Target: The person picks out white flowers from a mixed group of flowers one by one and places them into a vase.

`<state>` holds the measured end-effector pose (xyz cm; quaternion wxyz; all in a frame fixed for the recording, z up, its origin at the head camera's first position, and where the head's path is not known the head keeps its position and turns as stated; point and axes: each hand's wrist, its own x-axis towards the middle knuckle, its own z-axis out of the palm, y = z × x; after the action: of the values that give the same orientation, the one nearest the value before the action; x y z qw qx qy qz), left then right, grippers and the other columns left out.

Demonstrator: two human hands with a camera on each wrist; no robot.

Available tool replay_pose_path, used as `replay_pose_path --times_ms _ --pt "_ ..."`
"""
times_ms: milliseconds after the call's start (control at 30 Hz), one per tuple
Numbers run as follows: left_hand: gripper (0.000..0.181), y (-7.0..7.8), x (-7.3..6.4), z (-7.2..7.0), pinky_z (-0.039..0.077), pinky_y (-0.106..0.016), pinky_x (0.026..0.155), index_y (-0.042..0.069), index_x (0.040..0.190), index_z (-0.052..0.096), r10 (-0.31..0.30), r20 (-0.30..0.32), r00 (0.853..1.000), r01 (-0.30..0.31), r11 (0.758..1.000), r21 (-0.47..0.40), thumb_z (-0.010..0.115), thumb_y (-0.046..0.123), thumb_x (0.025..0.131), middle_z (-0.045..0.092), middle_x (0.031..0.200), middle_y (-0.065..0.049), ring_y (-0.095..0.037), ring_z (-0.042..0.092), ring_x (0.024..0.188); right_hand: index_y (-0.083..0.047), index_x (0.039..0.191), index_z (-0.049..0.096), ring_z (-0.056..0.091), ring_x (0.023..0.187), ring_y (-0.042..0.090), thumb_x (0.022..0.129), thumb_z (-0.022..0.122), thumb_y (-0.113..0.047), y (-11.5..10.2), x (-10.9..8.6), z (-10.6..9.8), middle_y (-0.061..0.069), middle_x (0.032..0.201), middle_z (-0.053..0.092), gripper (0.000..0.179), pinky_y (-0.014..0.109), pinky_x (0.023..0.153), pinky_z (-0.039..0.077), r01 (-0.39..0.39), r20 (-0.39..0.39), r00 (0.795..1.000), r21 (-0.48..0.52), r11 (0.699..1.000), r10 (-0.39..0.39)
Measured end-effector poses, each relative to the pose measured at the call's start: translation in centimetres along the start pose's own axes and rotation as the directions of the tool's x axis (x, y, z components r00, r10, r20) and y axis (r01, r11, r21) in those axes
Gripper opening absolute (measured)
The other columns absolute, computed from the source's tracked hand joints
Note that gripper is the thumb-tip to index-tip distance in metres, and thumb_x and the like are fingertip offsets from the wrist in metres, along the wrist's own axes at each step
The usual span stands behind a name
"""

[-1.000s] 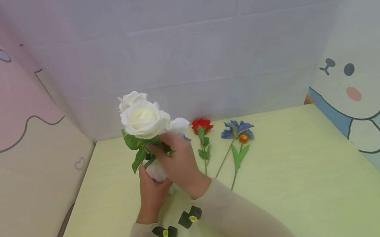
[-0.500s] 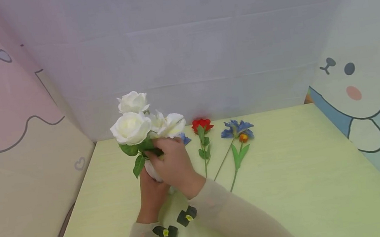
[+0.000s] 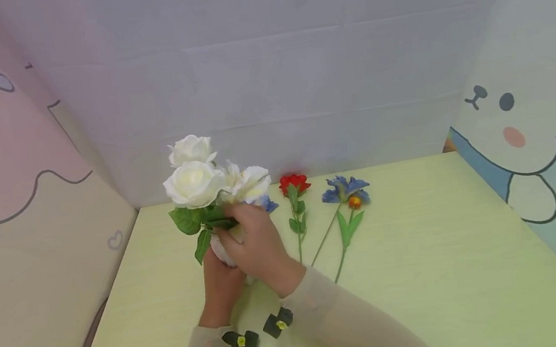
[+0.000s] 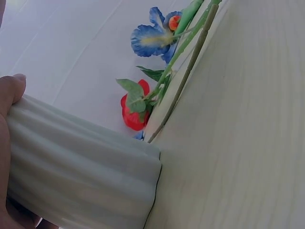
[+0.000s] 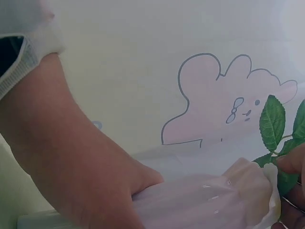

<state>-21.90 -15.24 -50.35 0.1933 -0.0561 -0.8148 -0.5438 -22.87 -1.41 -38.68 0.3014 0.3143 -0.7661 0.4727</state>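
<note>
I see two bare hands, the left hand (image 3: 222, 286) and right hand (image 3: 257, 244), emerging from long, sheer beige sleeves (image 3: 325, 317) with ribbed cuffs. At six o'clock, each wrist carries a black strap-mounted camera (image 3: 241, 339) with a yellow centre.

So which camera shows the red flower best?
The head camera: the whole red flower lies with its stem on the table. The left wrist camera shows it tilted behind the vase. The right wrist camera misses it.
</note>
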Motion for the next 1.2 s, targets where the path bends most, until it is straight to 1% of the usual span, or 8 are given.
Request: replay_pose_path --times_ms 167,400,500,633,700,833,933,1200 --pt "0.069 -0.3 -0.2 -0.2 0.049 -0.028 0.085 0.010 0.140 0.054 -0.032 -0.023 0.999 0.031 0.998 -0.046 0.087 0.009 0.079 0.065 0.120 -0.005 -0.017 0.060 0.102 -0.003 0.105 0.071 0.066 0.100 0.020 0.091 0.073 -0.008 -0.2 -0.6 -0.4 0.006 0.102 0.073 0.016 0.032 0.096 0.049 -0.004 -0.030 1.000 0.045 0.999 0.006" --pt "0.064 3.5 -0.7 -0.8 0.049 -0.027 0.081 0.003 0.135 0.055 0.003 -0.018 1.000 -0.005 0.995 -0.098 0.086 0.003 0.079 0.065 0.112 -0.006 -0.017 0.060 0.096 -0.006 0.111 0.073 0.065 0.105 0.016 0.092 0.074 -0.007 -0.4 -1.5 -1.6 0.002 0.107 0.072 0.019 0.032 0.100 0.047 -0.066 -0.028 0.997 0.069 0.995 0.068" --pt "0.060 3.6 -0.7 -0.9 0.049 -0.028 0.079 0.004 0.131 0.057 0.005 -0.012 1.000 -0.006 0.994 -0.105 0.087 0.004 0.079 0.065 0.107 -0.005 -0.018 0.060 0.092 -0.006 0.113 0.072 0.064 0.107 0.017 0.093 0.074 -0.007 -0.2 -1.9 -2.1 0.003 0.110 0.071 0.021 0.035 0.101 0.046 -0.094 -0.036 0.994 0.099 0.991 0.098" --pt "0.058 3.8 -0.7 -0.9 0.048 -0.030 0.078 0.002 0.127 0.058 -0.032 -0.015 0.999 0.031 0.996 -0.083 0.088 0.001 0.077 0.065 0.105 -0.007 -0.018 0.059 0.091 -0.004 0.114 0.072 0.063 0.109 0.017 0.094 0.074 -0.008 0.1 -2.3 -2.7 0.003 0.112 0.071 0.021 0.036 0.102 0.046 -0.108 -0.037 0.993 0.131 0.985 0.114" --pt "0.058 3.7 -0.9 -0.9 0.048 -0.030 0.079 0.001 0.125 0.058 -0.051 -0.026 0.998 0.049 0.997 -0.056 0.088 0.001 0.075 0.066 0.104 -0.008 -0.018 0.059 0.090 -0.004 0.114 0.071 0.064 0.109 0.017 0.094 0.074 -0.009 0.3 -2.6 -3.1 0.003 0.112 0.071 0.020 0.036 0.101 0.047 -0.114 -0.038 0.992 0.132 0.985 0.120" --pt "0.065 1.5 -1.1 -0.5 0.047 -0.033 0.082 0.002 0.128 0.058 -0.078 -0.041 0.996 0.076 0.996 -0.041 0.091 0.003 0.072 0.066 0.108 -0.009 -0.020 0.059 0.094 -0.003 0.114 0.070 0.065 0.108 0.019 0.094 0.073 -0.008 0.7 -3.3 -4.0 0.005 0.112 0.071 0.021 0.036 0.100 0.049 -0.113 -0.056 0.991 0.110 0.987 0.120" --pt "0.069 -0.2 -1.0 -0.3 0.046 -0.033 0.086 0.007 0.131 0.057 -0.082 -0.039 0.996 0.079 0.995 -0.065 0.092 0.004 0.071 0.066 0.111 -0.008 -0.021 0.059 0.097 -0.002 0.115 0.069 0.065 0.109 0.021 0.095 0.071 -0.008 1.1 -3.8 -4.9 0.006 0.113 0.071 0.021 0.037 0.100 0.049 -0.111 -0.068 0.991 0.093 0.989 0.118" --pt "0.063 -0.5 -1.0 -0.3 0.049 -0.035 0.082 0.008 0.125 0.059 -0.092 -0.027 0.995 0.089 0.994 -0.069 0.094 0.009 0.072 0.067 0.106 -0.006 -0.021 0.061 0.094 -0.005 0.118 0.068 0.063 0.111 0.021 0.095 0.070 -0.009 2.7 -5.7 -7.5 0.006 0.114 0.070 0.023 0.038 0.100 0.048 -0.156 -0.075 0.985 0.030 0.987 0.158"
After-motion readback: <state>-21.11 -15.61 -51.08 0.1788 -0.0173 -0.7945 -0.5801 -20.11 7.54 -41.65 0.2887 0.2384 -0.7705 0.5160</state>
